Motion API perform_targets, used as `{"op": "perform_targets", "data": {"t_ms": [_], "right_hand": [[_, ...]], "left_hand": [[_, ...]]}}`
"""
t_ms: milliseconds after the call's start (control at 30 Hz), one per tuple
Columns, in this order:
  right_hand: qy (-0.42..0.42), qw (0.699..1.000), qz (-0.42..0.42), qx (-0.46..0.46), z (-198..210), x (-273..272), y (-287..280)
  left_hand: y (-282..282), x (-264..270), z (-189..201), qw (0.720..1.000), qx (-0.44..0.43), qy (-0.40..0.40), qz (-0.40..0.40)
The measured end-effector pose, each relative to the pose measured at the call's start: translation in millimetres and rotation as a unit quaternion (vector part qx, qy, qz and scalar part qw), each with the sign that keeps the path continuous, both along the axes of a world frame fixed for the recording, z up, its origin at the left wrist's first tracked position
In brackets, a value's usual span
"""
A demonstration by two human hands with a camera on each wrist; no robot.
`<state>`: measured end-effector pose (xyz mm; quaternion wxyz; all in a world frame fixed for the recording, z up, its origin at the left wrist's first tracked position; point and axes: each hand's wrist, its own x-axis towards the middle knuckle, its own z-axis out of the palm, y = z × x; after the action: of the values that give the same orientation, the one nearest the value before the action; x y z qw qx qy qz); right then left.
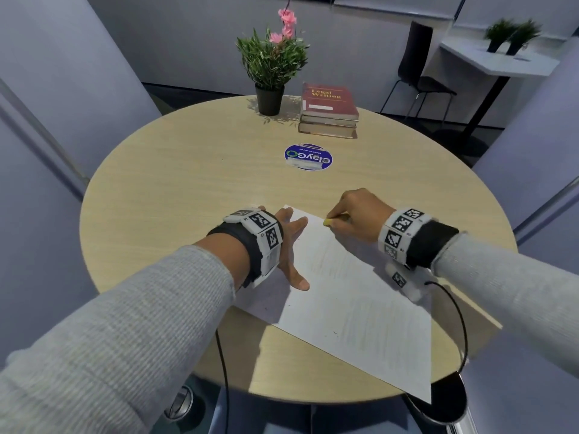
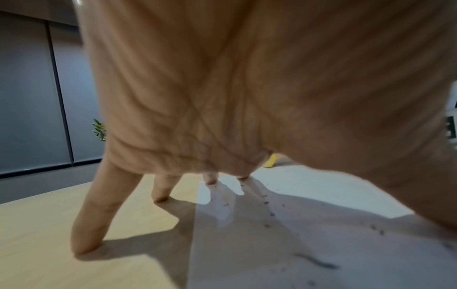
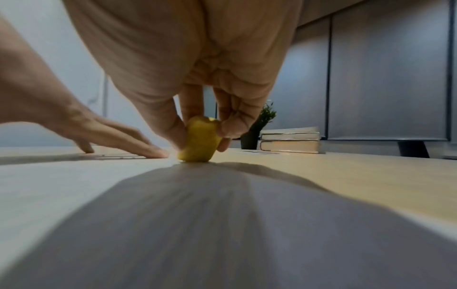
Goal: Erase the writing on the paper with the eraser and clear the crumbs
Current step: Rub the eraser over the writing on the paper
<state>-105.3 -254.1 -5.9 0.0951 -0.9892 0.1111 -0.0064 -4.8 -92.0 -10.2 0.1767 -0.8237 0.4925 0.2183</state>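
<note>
Both forearms wear sleeves of light grey ribbed knit [image 1: 150,296], reaching down to the wrists. Below each cuff sits a black fabric wrap [image 1: 241,242], and over that a bracelet of white blocky modules [image 1: 263,236] printed with black-and-white square markers (each face carries its own pattern). The right wrist has the same white band [image 1: 399,230] over a black wrap [image 1: 429,242], with a further white unit bearing a marker hanging beneath it [image 1: 402,281]. A thin black cable [image 1: 457,314] loops away from the right wrist unit; another black cable [image 1: 224,371] drops below the left forearm.
</note>
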Motion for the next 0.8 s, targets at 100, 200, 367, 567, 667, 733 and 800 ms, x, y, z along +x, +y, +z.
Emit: {"op": "perform_targets", "data": {"t_ms": [100, 200, 367, 567, 667, 733, 800], "right_hand": [[-0.003, 0.998, 0.064, 0.019, -2.6, -10.3, 20.7], [0.025, 0.984, 0.170, 0.035, -1.9, -24.9, 50.3], [0.011, 0.999, 0.041, 0.012, 5.2, -4.6, 15.6], [0.048, 0.977, 0.198, 0.058, 2.1, -38.8, 51.1], [0.028, 0.994, 0.095, 0.041, 8.7, -24.4, 23.6], [0.022, 0.999, 0.036, 0.015, 8.7, -17.8, 9.5], [0.011, 0.997, 0.074, 0.018, 3.2, -21.8, 20.9]], "left_hand": [[-2.2, 2.0, -1.8, 1.000, -0.001, -0.002, -0.007], [-4.0, 2.0, -4.2, 1.000, 0.003, -0.003, -0.011], [0.7, -0.8, 2.2, 1.000, 0.001, 0.008, -0.011], [-3.9, -5.7, 7.2, 0.999, 0.030, 0.001, -0.011], [-3.0, -9.5, 13.0, 0.999, 0.034, 0.014, 0.000], [-2.1, -11.4, 13.9, 0.999, 0.027, 0.021, 0.003], [-3.4, -9.8, 9.6, 1.000, 0.023, 0.014, 0.002]]}}
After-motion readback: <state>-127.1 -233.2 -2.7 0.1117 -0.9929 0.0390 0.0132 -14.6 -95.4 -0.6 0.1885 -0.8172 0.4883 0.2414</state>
